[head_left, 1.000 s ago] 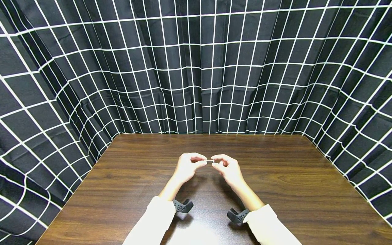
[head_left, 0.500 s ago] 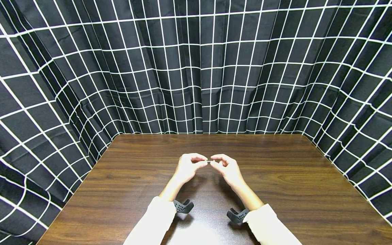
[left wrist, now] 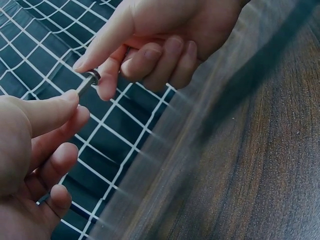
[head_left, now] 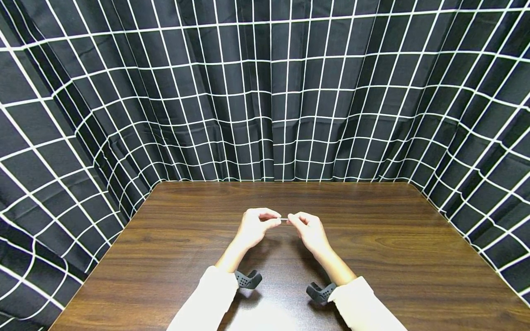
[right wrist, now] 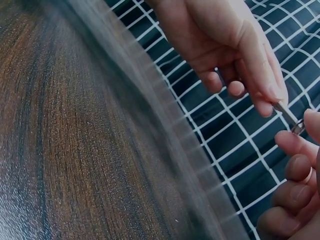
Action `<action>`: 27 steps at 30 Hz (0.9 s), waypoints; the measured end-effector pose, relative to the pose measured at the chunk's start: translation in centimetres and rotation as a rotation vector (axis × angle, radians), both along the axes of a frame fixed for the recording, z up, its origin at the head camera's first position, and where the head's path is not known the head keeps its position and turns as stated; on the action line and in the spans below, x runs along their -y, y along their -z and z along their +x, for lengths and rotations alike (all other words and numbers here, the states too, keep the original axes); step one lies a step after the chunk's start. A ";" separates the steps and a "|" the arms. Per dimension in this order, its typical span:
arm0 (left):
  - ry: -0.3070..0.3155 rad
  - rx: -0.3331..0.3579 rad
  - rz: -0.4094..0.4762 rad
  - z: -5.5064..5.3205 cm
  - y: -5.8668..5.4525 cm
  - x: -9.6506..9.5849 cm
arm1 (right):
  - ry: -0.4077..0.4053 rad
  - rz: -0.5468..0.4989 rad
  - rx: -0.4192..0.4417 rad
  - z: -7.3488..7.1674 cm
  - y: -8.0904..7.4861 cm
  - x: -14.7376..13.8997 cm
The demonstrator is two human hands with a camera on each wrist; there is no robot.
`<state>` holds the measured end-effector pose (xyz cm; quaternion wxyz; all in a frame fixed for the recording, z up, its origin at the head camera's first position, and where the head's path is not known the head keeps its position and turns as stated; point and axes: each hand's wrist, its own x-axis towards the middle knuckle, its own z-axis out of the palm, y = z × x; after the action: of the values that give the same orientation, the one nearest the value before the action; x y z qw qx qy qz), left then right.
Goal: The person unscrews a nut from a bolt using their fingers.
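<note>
A thin metal bolt (left wrist: pixel 85 86) is held level in the air between both hands, over the middle of the table. My left hand (head_left: pixel 253 226) pinches its plain end between thumb and forefinger. At the other end is a wider round piece (left wrist: pixel 93 76); I cannot tell if it is a head or a nut. My right hand (head_left: pixel 311 232) has thumb and forefinger on either side of that piece, its other fingers curled beneath. In the right wrist view the bolt's shank (right wrist: pixel 285 113) slants from the left fingertips toward the right ones.
The brown wood-grain table (head_left: pixel 198 197) lies under both hands. Black curtains (head_left: pixel 256 105) with a white grid stand behind it and along both sides. A dark band (head_left: pixel 247 279) sits on the left wrist and another (head_left: pixel 320 292) on the right, below the white sleeves.
The right thumb and forefinger, spread apart at the bolt's end before, have slid along it and now come together on the round piece. The left hand has stayed nearly still.
</note>
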<state>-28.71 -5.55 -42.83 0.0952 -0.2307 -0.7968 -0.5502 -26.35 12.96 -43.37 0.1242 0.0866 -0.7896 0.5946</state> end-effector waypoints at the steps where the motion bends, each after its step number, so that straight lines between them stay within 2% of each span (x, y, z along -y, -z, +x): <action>1: 0.000 -0.001 0.002 0.0 0.0 0.0 | 0.003 0.001 -0.003 0.0 0.0 0.0; 6: -0.010 0.003 -0.004 0.0 -0.1 0.1 | 0.001 -0.026 0.011 0.2 -0.5 0.1; 12: -0.018 0.000 -0.012 -0.1 -0.1 0.2 | -0.019 -0.037 0.008 2.1 -3.2 0.6; 15: -0.022 0.000 -0.016 -0.1 0.0 0.2 | -0.017 -0.040 0.018 2.5 -3.6 0.8; 22: -0.018 0.005 -0.004 -0.2 0.0 0.3 | -0.038 -0.055 -0.028 2.3 -3.2 0.6; 27: -0.007 -0.006 -0.002 -0.2 -0.1 0.3 | -0.040 -0.072 -0.044 0.9 -1.4 0.1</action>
<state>-28.91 -5.86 -42.70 0.0993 -0.2298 -0.7978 -0.5485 -25.48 12.81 -41.98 0.1327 0.1107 -0.7630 0.6229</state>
